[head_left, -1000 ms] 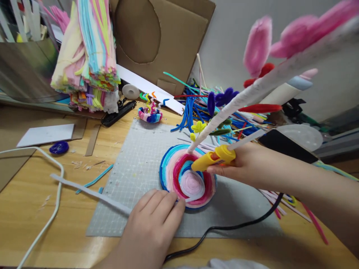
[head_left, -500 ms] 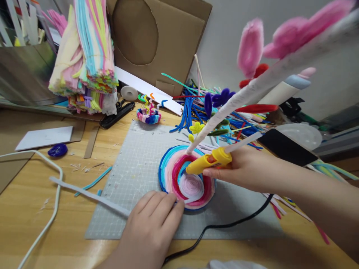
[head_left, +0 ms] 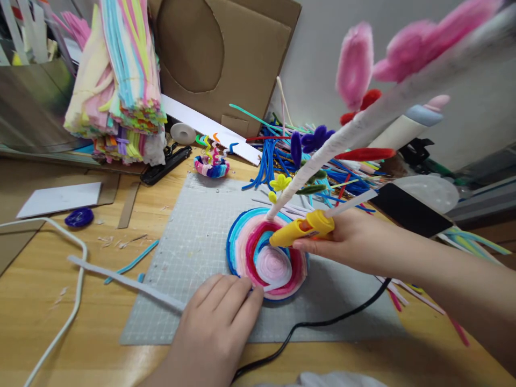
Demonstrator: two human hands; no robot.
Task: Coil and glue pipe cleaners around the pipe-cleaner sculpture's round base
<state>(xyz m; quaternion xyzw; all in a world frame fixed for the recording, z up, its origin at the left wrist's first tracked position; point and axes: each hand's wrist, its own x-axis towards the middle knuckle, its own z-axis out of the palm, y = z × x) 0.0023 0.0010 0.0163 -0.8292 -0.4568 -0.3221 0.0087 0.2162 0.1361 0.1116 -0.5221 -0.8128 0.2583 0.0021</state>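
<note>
My right hand (head_left: pixel 342 236) is wrapped round a yellow hot glue gun (head_left: pixel 306 228) with a glue stick jutting from its back. The nozzle points at the blue and pink rings of a round base (head_left: pixel 242 242) coiled from pipe cleaners. At the base's lower left, my left hand (head_left: pixel 223 312) is closed on a pale lilac pipe cleaner (head_left: pixel 137 287); one end trails left, the other runs onto the pale spiral (head_left: pixel 274 263). From the base's back edge a white wrapped stem (head_left: pixel 318 164) leans up to the right, bearing fuzzy pink, red, purple and yellow petals.
Under the base lies a grey cutting mat (head_left: pixel 177 236), crossed by a black cord (head_left: pixel 298 325). Bundled pipe cleaners (head_left: pixel 129 80), a small striped basket (head_left: pixel 212 166) and cardboard (head_left: pixel 250 54) stand behind. A white cable (head_left: pixel 83 269) curves at left; a black phone-like slab (head_left: pixel 411 209) is at right.
The glue gun's nozzle has shifted slightly up and right relative to the spiral. My left hand keeps its place at the base's edge. The whole view has drifted a little.
</note>
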